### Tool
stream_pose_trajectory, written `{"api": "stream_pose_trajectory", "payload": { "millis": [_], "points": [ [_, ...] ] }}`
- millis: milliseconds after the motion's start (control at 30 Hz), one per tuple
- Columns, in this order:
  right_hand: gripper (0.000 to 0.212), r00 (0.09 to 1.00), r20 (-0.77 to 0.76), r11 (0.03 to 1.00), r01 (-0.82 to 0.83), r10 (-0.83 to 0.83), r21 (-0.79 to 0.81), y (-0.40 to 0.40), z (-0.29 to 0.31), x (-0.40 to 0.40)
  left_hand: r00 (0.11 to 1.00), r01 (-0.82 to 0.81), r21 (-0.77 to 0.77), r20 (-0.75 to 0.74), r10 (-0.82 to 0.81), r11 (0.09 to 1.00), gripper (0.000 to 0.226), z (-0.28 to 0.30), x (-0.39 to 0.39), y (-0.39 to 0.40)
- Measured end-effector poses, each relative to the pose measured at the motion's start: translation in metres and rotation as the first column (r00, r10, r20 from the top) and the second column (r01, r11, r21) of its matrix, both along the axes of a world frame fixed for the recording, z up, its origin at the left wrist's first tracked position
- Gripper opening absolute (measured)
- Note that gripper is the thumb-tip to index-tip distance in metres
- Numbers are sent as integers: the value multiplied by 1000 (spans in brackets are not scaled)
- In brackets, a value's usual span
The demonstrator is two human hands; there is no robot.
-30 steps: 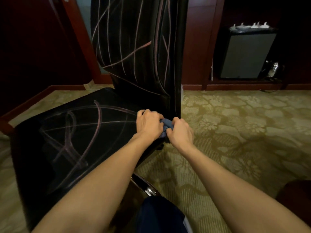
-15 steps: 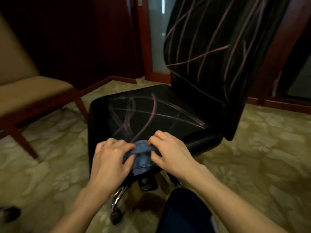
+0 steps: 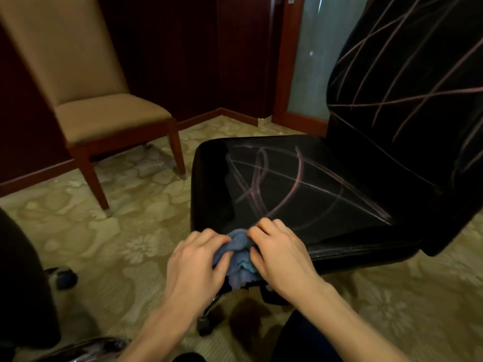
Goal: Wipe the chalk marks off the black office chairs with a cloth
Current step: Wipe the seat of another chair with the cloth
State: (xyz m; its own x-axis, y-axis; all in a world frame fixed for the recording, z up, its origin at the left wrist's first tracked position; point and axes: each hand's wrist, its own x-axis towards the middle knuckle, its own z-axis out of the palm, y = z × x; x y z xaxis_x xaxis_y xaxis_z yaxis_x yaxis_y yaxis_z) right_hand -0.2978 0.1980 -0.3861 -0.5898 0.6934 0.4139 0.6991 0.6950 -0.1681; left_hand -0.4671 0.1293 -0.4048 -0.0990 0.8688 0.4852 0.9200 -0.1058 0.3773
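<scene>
- Black office chair (image 3: 326, 194) turned side-on, backrest (image 3: 407, 95) rising at the right edge of view, seat (image 3: 295, 189) stretched leftward from it toward the beige chair (image 3: 104, 111); seat's long axis run left to right, front edge at the left.
- Pink chalk marks (image 3: 285, 184) crossed over the seat in arcs and straight strokes; more streaked up the backrest.
- Blue cloth (image 3: 239, 253) bunched at the near edge of the seat, hanging partly over it — crumpled, no clear long axis.
- Left hand (image 3: 196, 267) curled on the cloth's left side, fingers gripping it; right hand (image 3: 279, 254) curled on its right side, fingertips pinching the upper folds.
- Both hands close together, the cloth showing between them.
- Patterned carpet (image 3: 109, 231) underneath; a chrome chair base leg (image 3: 209, 309) visible just below the hands.
- Compared with half a second earlier: hands and cloth kept at the same near seat edge, same two-handed grip; view shifted so the beige chair showed more fully at left and the backrest slid further right.
- Chalk marks on the seat looked unchanged — none wiped.
</scene>
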Motion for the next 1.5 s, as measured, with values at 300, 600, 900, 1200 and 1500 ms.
{"api": "stream_pose_trajectory", "payload": {
  "millis": [300,600,900,1200,1500],
  "points": [
    [20,977,133,984,174,-166,-47,73,18,-57,994,-90,-90,-66,85,992,16,11,-43,104],
    [20,962,239,990,122,-136,72,67,22,-50,995,-58,-61,-82,53,996,21,13,-35,90],
    [28,953,285,991,-121,100,55,44,31,-23,993,91,-199,-54,-104,976,29,32,-12,63],
    [23,933,335,991,-120,132,-56,89,28,-35,936,290,-314,-102,-336,904,18,32,-46,111],
    [16,893,439,994,72,-101,84,198,30,-102,921,251,-131,-272,-278,959,26,23,-87,232]
  ]
}}
